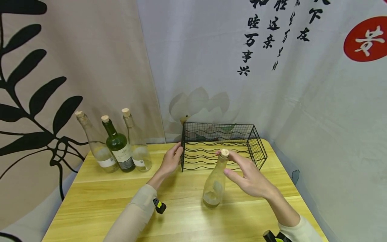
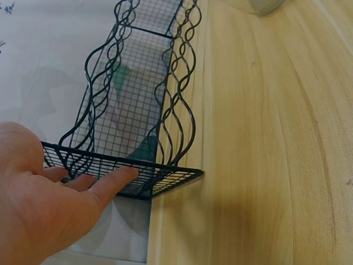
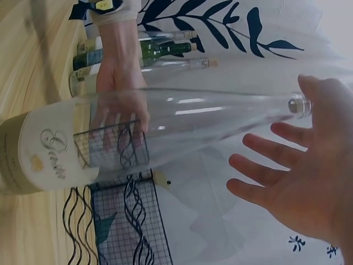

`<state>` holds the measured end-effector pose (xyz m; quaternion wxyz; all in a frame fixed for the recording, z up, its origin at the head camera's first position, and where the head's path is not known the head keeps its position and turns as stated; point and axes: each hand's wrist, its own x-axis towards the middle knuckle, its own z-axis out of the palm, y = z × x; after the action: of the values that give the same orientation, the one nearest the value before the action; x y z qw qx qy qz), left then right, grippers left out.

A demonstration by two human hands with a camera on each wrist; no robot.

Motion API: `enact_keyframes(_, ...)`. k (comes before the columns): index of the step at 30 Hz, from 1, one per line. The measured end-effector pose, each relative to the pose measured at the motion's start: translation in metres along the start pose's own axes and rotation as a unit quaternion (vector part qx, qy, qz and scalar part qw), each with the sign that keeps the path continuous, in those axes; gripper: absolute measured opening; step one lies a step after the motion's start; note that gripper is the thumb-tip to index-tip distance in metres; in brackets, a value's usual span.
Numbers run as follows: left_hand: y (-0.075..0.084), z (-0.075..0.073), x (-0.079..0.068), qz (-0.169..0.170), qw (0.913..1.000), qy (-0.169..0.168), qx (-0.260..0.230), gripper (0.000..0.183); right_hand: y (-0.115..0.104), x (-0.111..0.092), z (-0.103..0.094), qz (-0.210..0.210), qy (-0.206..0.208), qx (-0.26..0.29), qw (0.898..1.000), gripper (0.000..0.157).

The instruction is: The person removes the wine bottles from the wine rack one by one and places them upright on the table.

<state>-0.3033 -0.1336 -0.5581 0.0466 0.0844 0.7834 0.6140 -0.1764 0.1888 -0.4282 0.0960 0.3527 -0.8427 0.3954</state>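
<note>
A black wire bottle rack [image 1: 217, 146] stands at the back of the wooden table. My left hand [image 1: 172, 159] is at its left end; in the left wrist view the fingers [image 2: 113, 185] lie fairly straight against the mesh side panel. A clear glass bottle [image 1: 214, 188] with a cork and a pale label stands upright in front of the rack. Beside its neck is my right hand [image 1: 251, 176], thumb and fingers spread apart. The right wrist view shows the fingers [image 3: 276, 152] extended and not wrapped round the bottle [image 3: 209, 116].
At the table's back left stand a corked clear bottle [image 1: 99, 149], a green wine bottle [image 1: 119, 144] and another clear bottle [image 1: 137, 144], close together. A printed cloth [image 1: 205, 50] hangs behind the table [image 1: 99, 201]. The table's right edge runs near my right forearm.
</note>
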Motion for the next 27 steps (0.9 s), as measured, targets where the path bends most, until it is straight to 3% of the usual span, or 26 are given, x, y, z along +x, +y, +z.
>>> enact_keyframes(8,0.0,0.0,-0.001,-0.003,1.0,-0.004,-0.006,0.062,0.009,-0.014,-0.008,0.052,-0.008,-0.029,0.998,0.065)
enact_keyframes(12,0.0,0.0,0.0,-0.008,1.0,-0.002,-0.001,0.061,0.019,-0.017,-0.011,0.058,-0.002,-0.026,0.998,0.066)
enact_keyframes(17,0.004,-0.001,0.0,-0.007,1.0,-0.003,0.001,0.062,0.033,-0.019,-0.016,0.063,0.012,-0.041,0.997,0.067)
enact_keyframes(27,0.002,0.0,-0.001,0.001,0.9999,0.001,0.01,0.061,0.064,-0.027,-0.028,0.124,0.06,-0.063,0.988,0.062)
